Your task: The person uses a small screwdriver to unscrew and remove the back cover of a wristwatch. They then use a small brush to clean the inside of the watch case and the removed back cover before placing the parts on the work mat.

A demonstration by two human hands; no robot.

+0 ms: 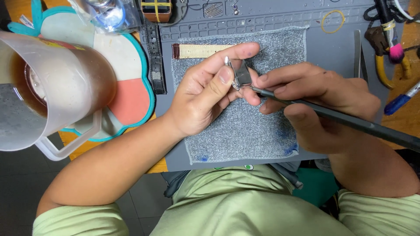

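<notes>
Metal, small and silvery, is what the work turns on: a watch clasp (239,75) is pinched between thumb and forefinger of the left hand (205,94), held above a grey cloth (245,126) spread on the bench mat (332,48). The right hand (319,102) is closed around a dark slim tool (350,120), whose tip is set against the clasp's lower edge. The job appears to be midway: the tip is engaged, but nothing is seen freed or laid aside, and whether a pin is in or out cannot be told. A beige strap (201,50) lies at the cloth's upper edge, a dark strap (155,57) beside it. A translucent jug (57,83) of brown liquid looms at left, clear of both hands. Tweezers (359,54) and a rubber band (333,21) are left at the right.
</notes>
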